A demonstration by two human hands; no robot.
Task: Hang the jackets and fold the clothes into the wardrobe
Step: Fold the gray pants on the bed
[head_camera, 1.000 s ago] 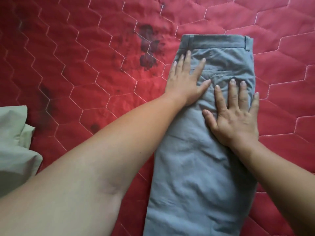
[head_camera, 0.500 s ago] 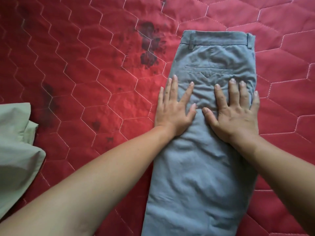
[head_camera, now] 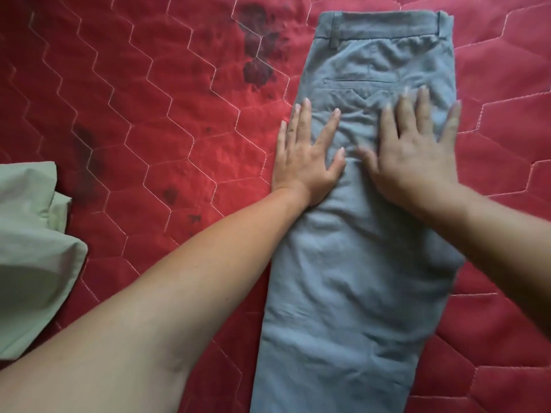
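Note:
Grey trousers lie folded lengthwise on a red quilted cover, waistband at the far end, back pocket facing up. My left hand lies flat with straight fingers on the trousers' left edge, partly over the red cover. My right hand presses flat on the trousers just below the pocket, fingers spread; it is blurred by motion. Both forearms reach in from the near edge. The trouser legs run out of view at the bottom.
A pale green garment lies crumpled at the left edge of the cover. Dark stains mark the red quilt to the left of the waistband and further left.
My left hand slid from the pocket area down toward me and to the trousers' left edge. My right hand stayed about where it was, with slight motion.

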